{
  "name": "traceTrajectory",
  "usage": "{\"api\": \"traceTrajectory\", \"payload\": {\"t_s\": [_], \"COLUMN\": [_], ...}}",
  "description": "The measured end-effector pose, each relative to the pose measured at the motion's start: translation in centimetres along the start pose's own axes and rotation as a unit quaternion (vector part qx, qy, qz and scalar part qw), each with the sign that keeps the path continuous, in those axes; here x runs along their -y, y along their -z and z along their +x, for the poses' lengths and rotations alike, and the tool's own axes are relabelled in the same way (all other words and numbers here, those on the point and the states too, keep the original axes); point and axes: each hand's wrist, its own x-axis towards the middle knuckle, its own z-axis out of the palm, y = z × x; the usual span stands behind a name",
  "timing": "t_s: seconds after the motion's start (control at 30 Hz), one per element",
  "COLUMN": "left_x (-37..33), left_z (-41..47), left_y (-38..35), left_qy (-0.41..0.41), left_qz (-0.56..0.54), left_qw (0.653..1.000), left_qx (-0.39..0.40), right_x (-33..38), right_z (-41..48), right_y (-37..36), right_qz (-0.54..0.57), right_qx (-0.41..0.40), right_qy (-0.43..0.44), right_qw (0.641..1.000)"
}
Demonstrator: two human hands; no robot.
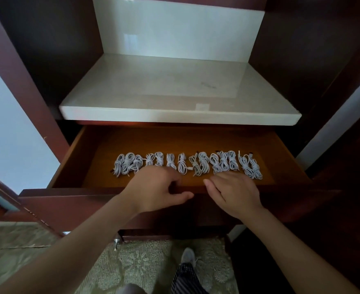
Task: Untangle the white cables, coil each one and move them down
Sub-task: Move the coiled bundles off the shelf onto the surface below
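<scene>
Several coiled white cables (pixel 187 166) lie side by side in a row across the floor of an open wooden drawer (pixel 75 158). My left hand (pixel 155 189) is at the drawer's front panel (pixel 68 200), fingers curled over its top edge and thumb stretched along the front face. My right hand (pixel 234 192) rests on the same edge a little to the right, fingers fairly straight and pointing into the drawer just short of the cables. Neither hand holds a cable.
A white stone shelf (pixel 174 88) juts out just above the drawer. Dark wooden cabinet sides (pixel 36 85) close in left and right. Below are a patterned green carpet (pixel 145 266) and my shoe (pixel 188 254).
</scene>
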Motion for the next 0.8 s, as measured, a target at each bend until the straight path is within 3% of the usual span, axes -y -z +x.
{"api": "traceTrajectory", "payload": {"t_s": [0.27,0.5,0.8], "left_x": [3.2,6.8,9.4], "left_z": [3.7,7.4,10.4], "left_y": [-0.3,-1.2,-1.1], "left_qy": [-0.035,-0.104,-0.001], "left_qz": [0.031,0.075,0.138], "left_qw": [0.998,0.982,0.977], "left_qx": [-0.053,-0.139,-0.165], "right_x": [-3.3,-6.3,-7.5], "right_z": [3.1,5.4,10.4], "right_y": [-2.0,-3.7,-4.0], "right_qz": [0.006,-0.012,-0.075], "right_qx": [0.074,0.071,0.131], "right_qy": [0.060,0.012,-0.102], "right_qw": [0.995,0.997,0.983]}}
